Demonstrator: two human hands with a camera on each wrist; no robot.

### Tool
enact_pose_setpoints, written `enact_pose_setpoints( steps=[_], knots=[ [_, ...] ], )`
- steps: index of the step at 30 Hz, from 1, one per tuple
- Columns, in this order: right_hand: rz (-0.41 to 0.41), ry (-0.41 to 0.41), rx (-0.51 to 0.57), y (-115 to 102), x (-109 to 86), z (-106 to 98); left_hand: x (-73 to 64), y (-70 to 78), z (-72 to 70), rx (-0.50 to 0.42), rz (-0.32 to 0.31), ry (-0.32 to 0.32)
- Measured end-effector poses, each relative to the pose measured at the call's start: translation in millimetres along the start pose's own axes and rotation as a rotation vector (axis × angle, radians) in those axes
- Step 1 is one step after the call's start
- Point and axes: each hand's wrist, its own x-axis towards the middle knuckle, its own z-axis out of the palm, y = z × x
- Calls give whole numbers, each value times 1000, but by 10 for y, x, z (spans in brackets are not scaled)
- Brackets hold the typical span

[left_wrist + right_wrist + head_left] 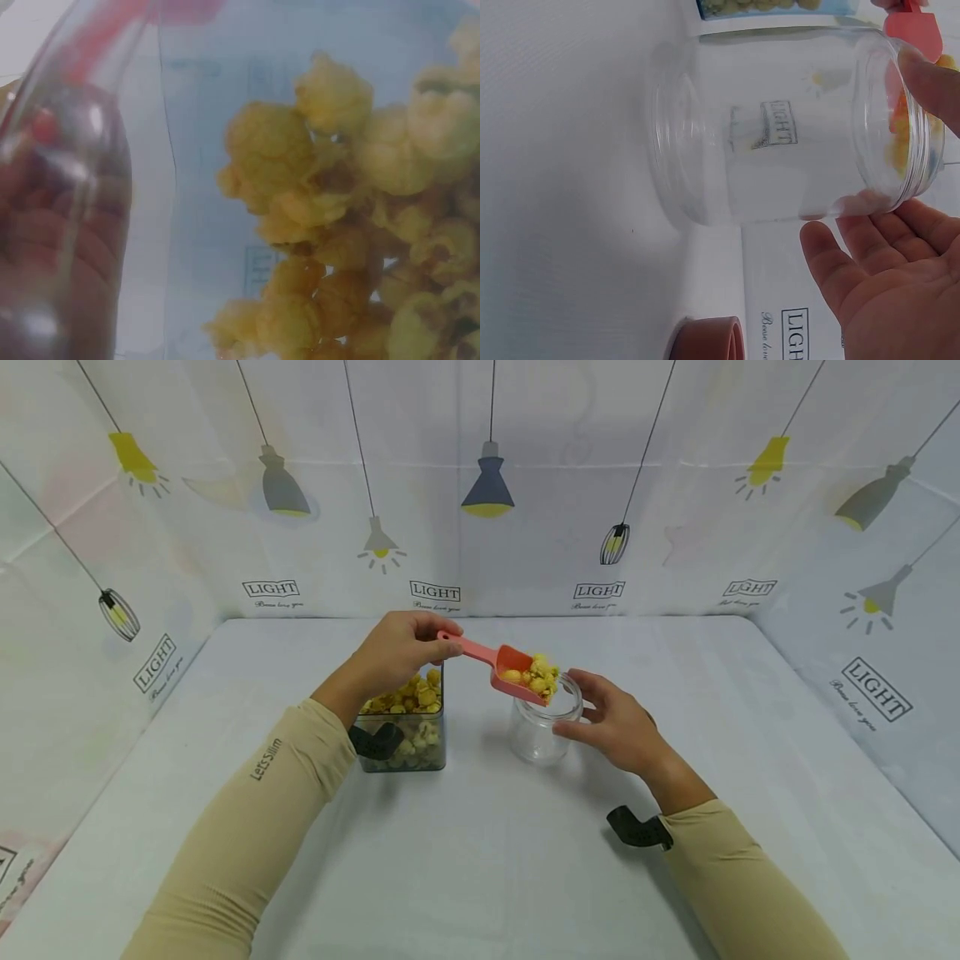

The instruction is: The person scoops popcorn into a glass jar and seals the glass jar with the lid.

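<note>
My left hand (407,643) pinches the handle of a pink scoop (468,647) between thumb and fingers. Yellow popcorn (536,677) fills the scoop, whose front edge is over the mouth of a clear jar (780,127). With thumb and fingers spread around the rim, my right hand (611,718) holds this jar upright on the table. The jar's body looks see-through down to its base. Below my left wrist stands a clear square container (408,752) of popcorn, partly covered by the forearm; the left wrist view shows its popcorn (337,202) close up.
A white cloth covers the table (480,877). Behind it hangs a white backdrop (540,552) printed with lamps. In the right wrist view, a reddish-brown round-rimmed thing (709,341) shows at the bottom edge.
</note>
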Motion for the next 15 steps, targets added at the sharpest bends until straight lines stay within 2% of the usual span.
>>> enact_pose_setpoints(
  steps=[8, 15],
  knots=[
    [-29, -2, 16, 16, 1, -13, 2, 6, -1, 9, 12, 3],
    [-50, -15, 52, 30, 5, -12, 0, 27, -5, 22, -5, 9]
  ],
)
